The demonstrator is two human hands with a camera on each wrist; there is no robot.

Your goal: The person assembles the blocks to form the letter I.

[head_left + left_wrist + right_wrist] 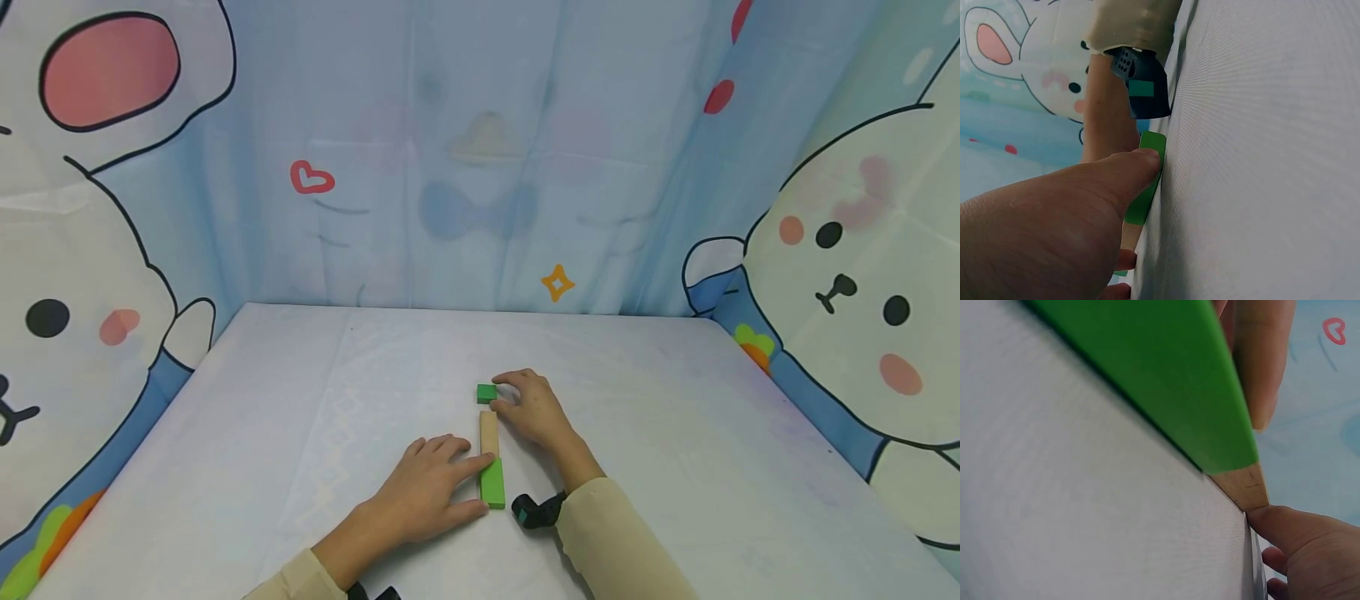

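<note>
A long green block (492, 487) and a plain wooden block (488, 433) lie end to end on the white-covered table. Just beyond the wooden block's far end sits a small green block (486, 393). My left hand (423, 492) reaches in from the left, fingers spread; its thumb is at the long green block's near end and its index fingertip close to the joint with the wood. My right hand (534, 408) pinches the small green block by its right part, between thumb and index finger. In the right wrist view the small green block is hidden, with the thumb beside the wooden block (1244, 484).
The white tablecloth (300, 417) spreads around the blocks, and a blue curtain (480, 275) with cartoon rabbits hangs behind and at both sides. A black wrist camera (536, 511) on the right arm sits close beside the long green block.
</note>
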